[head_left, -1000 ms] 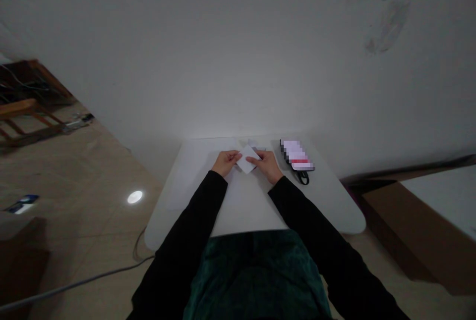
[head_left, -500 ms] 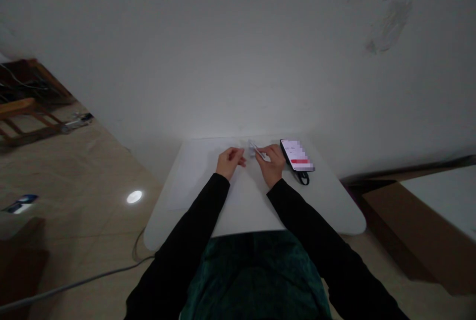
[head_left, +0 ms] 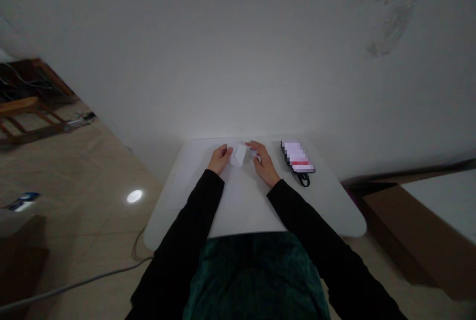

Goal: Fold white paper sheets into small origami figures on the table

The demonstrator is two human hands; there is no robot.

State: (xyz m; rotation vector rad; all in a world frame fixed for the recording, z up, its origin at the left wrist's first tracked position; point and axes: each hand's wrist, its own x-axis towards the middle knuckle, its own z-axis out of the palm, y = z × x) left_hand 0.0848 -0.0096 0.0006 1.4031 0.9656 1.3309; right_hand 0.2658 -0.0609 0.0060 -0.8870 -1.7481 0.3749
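Note:
My left hand (head_left: pixel 220 158) pinches the left edge of a small folded white paper (head_left: pixel 240 155) above the white table (head_left: pixel 245 216). To the right of the paper, my right hand (head_left: pixel 263 161) has its thumb and fingers apart, with its fingertips close to the paper's edge. A small clear or pale item (head_left: pixel 254 153) shows between the right fingers and thumb; it is too small to make out. Under and beside my left hand lies a flat white sheet (head_left: pixel 189 171).
A phone (head_left: pixel 297 157) with a lit screen and a black strap (head_left: pixel 304 179) lies right of my right hand. The wall (head_left: pixel 238 62) rises behind the table. A cardboard box (head_left: pixel 420 236) stands at the right, and a cable (head_left: pixel 92 278) runs at the lower left.
My left hand has moved slightly left and now holds the folded paper. My right hand, earlier pinching a thin white piece, has opened its fingers.

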